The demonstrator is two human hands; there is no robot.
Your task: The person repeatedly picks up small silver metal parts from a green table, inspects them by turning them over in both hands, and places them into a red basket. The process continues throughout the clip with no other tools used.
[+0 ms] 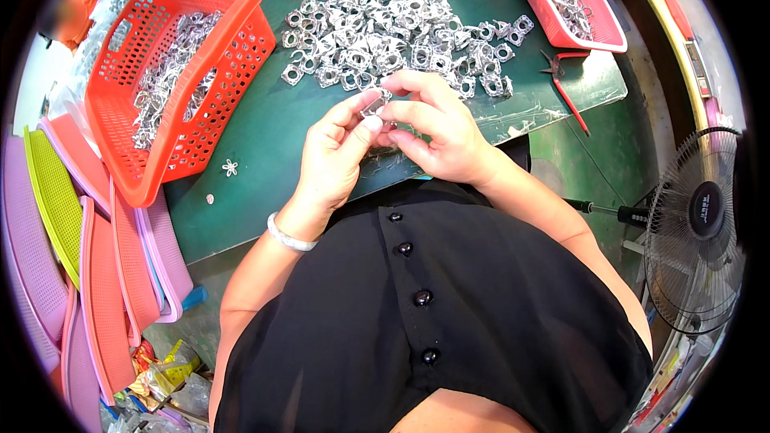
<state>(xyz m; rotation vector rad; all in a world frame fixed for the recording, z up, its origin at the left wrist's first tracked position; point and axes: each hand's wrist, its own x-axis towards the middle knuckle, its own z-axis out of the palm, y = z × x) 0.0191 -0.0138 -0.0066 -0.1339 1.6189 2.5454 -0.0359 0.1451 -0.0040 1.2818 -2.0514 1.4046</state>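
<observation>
My left hand and my right hand meet over the front edge of the green table. Between their fingertips is a small shiny silver metal piece, pinched from both sides and partly covered by the fingers. Just beyond my hands spreads a large heap of similar silver metal pieces, many with a round hole. My left wrist wears a pale bangle.
A red perforated basket of silver pieces stands at left. A pink tray with more lies at far right, near red-handled pliers. Stacked coloured baskets fill the left; a fan stands right. Another person is at far left.
</observation>
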